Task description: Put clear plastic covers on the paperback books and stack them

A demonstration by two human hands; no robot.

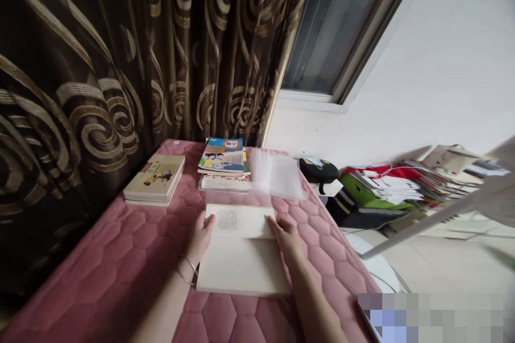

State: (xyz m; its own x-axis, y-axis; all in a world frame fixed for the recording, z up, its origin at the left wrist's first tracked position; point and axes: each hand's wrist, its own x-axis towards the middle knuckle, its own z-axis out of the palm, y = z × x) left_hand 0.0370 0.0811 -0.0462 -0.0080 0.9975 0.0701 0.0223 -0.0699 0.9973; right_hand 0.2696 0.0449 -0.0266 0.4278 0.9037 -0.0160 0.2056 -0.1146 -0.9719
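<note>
A cream open book (pixel 241 252) lies flat on the pink quilted surface (pixel 120 257) in front of me. My left hand (pixel 200 238) rests on the book's left edge, fingers stretched along the page beside a block of print. My right hand (pixel 286 236) presses on the right edge, fingers flat on the paper. Neither hand holds anything. Thin bracelets circle my left wrist.
Beyond the book lie a stack with a colourful textbook (pixel 222 156) on top, clear plastic sleeves (pixel 277 174), and a beige book pile (pixel 155 178) at left. A dark patterned curtain (pixel 120 53) hangs behind. On the right floor lies a heap of books and bags (pixel 386 187).
</note>
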